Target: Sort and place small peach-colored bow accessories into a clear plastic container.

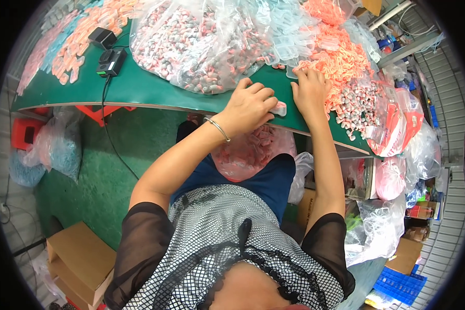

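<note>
My left hand (249, 106) is closed on a small clear packet with pink contents (279, 108) at the front edge of the green table (139, 88). A thin bangle sits on that wrist. My right hand (310, 90) rests palm down on the table just right of the packet, its fingertips at the edge of a heap of orange-pink small packets (341, 62). Its fingers are spread and I see nothing in it. A clear bag with pink packets (248, 152) lies in my lap under the table edge.
Large clear bags of grey and red small parts (201, 46) fill the table's far side. Loose grey and red pieces (356, 106) lie at right. Two black boxes with a cable (108, 54) sit at left. Cardboard boxes (80, 258), a red stool (26, 132) and bags crowd the floor.
</note>
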Available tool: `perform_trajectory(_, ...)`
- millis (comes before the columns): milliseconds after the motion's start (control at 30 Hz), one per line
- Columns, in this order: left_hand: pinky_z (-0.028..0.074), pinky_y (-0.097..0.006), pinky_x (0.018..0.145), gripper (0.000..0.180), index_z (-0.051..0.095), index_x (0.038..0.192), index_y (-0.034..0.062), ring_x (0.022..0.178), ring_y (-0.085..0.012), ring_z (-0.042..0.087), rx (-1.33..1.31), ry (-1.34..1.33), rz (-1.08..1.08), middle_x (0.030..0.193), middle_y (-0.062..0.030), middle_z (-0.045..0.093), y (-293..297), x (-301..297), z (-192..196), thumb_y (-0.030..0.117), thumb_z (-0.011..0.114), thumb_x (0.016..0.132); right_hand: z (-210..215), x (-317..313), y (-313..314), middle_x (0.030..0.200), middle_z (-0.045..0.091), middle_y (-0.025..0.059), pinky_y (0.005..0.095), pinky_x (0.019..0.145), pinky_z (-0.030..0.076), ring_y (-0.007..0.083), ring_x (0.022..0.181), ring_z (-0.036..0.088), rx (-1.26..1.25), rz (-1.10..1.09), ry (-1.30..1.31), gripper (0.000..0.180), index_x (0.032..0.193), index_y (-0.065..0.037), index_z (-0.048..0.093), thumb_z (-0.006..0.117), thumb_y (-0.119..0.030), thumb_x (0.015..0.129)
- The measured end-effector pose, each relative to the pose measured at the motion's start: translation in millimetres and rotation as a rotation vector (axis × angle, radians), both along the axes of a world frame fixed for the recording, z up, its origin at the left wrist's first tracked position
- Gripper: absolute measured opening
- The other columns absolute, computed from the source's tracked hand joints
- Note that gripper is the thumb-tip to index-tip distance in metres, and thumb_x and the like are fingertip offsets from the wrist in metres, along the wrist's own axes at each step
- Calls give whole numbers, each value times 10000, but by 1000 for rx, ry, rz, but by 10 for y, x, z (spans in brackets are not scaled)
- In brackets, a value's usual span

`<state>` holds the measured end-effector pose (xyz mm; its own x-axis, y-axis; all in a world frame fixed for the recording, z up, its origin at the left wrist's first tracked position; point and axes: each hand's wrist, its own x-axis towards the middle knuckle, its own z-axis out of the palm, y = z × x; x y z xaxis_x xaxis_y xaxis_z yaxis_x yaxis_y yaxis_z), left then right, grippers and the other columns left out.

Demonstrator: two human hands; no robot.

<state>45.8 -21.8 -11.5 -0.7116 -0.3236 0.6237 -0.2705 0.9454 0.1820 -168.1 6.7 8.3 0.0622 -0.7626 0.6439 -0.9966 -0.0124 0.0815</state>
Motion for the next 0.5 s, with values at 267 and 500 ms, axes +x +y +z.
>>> perform_trajectory(267, 406, -424, 926, 326, 607, 1071, 125, 1014, -208, 581, 48, -50, 42, 1060, -24, 631, 9, 38, -96, 236, 723, 787, -68, -53, 70, 973, 619, 21, 463, 901, 340, 238, 1023, 552, 1, 76, -41, 136, 893, -111, 657, 712, -143, 772)
perform_trajectory(500, 440, -366, 770, 285, 606, 1071, 117, 941, -221, 573, 28, 38, 38, 981, -28, 604, -37, 229, -121, 202, 677, 808, -159, 72, 447, 988, 643, 28, 417, 935, 347, 232, 1025, 590, 77, 318, -168, 151, 893, -107, 624, 687, -61, 764)
